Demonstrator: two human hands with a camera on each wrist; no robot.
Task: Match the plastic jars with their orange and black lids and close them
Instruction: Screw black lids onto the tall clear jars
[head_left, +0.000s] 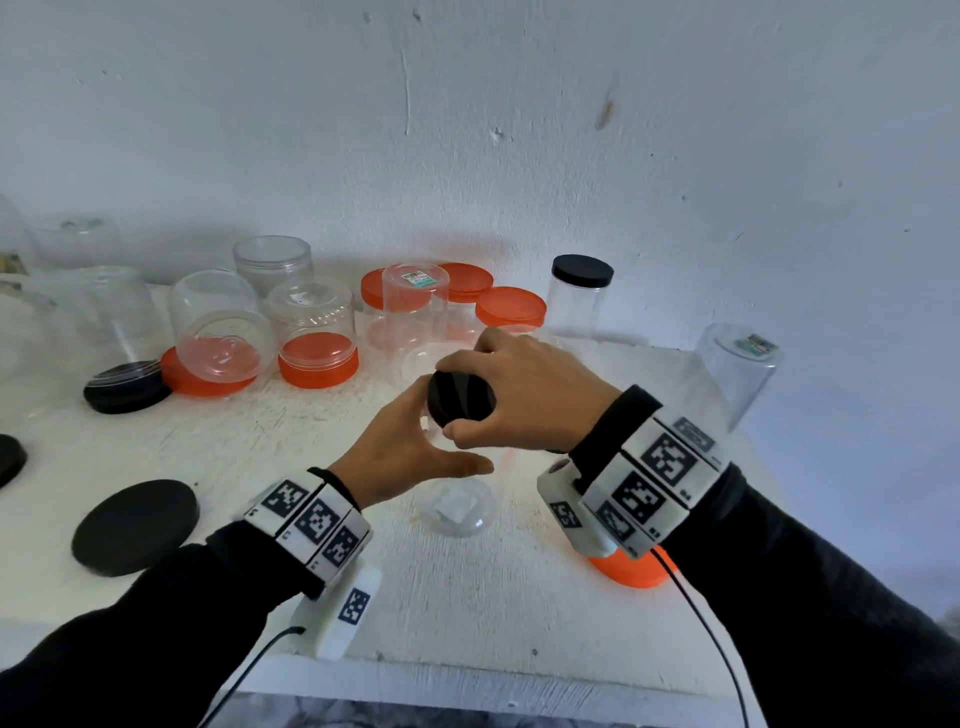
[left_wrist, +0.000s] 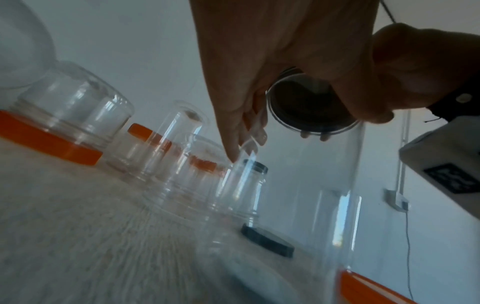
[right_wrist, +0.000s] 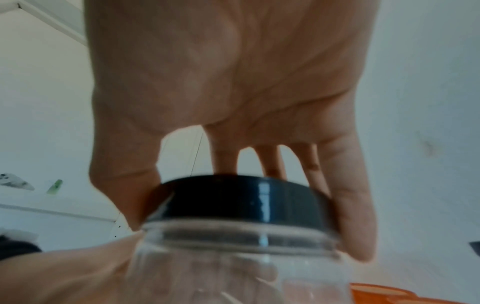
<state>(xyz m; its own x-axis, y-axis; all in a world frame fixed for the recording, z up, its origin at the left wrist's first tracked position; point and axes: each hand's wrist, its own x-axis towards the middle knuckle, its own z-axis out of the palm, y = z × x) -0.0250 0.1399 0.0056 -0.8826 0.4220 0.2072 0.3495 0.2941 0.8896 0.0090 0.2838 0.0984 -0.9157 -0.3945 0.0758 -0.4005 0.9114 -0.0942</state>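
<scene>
A tall clear jar stands upright mid-table, its base low by the tabletop. My left hand wraps round its upper wall, thumb in front. My right hand comes from above and grips the black lid that sits on the jar's mouth. In the right wrist view the thumb and fingers clasp the black lid over the threaded neck. From the left wrist view, the lid shows from below through the jar.
Loose black lids lie at left. Upturned jars on orange lids and orange-lidded jars stand behind. A black-lidded jar is at the back, an upturned clear jar at right. An orange lid lies under my right wrist.
</scene>
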